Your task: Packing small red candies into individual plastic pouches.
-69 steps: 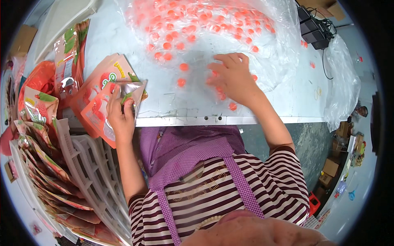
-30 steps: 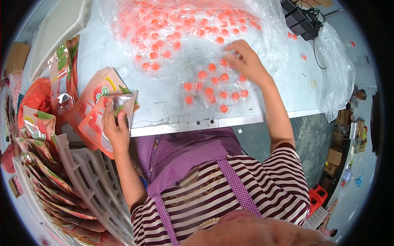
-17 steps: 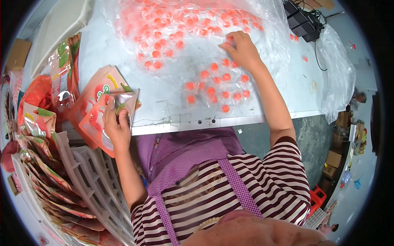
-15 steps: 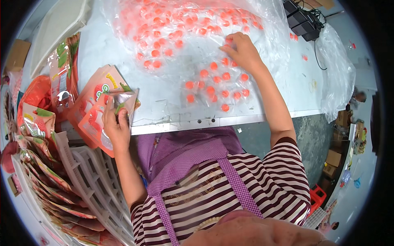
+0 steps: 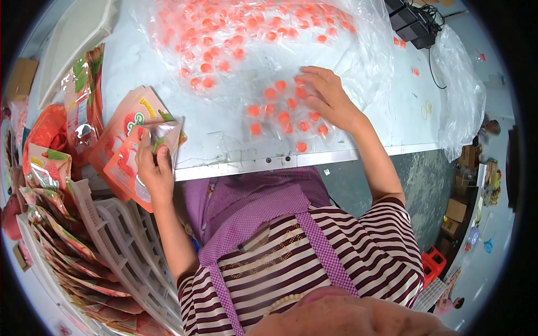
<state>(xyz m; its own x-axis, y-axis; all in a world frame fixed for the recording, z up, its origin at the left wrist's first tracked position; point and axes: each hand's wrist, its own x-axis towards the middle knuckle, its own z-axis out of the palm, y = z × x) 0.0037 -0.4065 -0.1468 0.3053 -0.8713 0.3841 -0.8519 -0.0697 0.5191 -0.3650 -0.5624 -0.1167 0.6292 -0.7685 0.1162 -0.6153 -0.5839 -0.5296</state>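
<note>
My left hand [image 5: 156, 176] is closed on a red and pink printed pouch [image 5: 126, 172] at the table's left front edge. The pouch mouth gapes, and its silvery inside shows beside my thumb. Other flat pouches [image 5: 150, 102] of the same kind lie fanned out under it. My right hand [image 5: 335, 102] is over a loose group of small red sweets in clear wrappers [image 5: 283, 117], its fingers stretched to the left and the thumb apart. Some sweets are partly hidden under the fingers. Whether a fingertip touches one, I cannot make out.
A larger heap of wrapped red sweets [image 5: 218, 28] spreads in a clear plastic bag [image 5: 367, 50] at the far side. Black devices with cables [image 5: 412, 25] stand far right. A white crate [image 5: 106, 224] with several filled pouches [image 5: 73, 252] stands at the left, below a white tray [image 5: 73, 39].
My right hand has come down from the edge of the large heap onto the right side of the near group of sweets. My left hand keeps its hold on the pouch.
</note>
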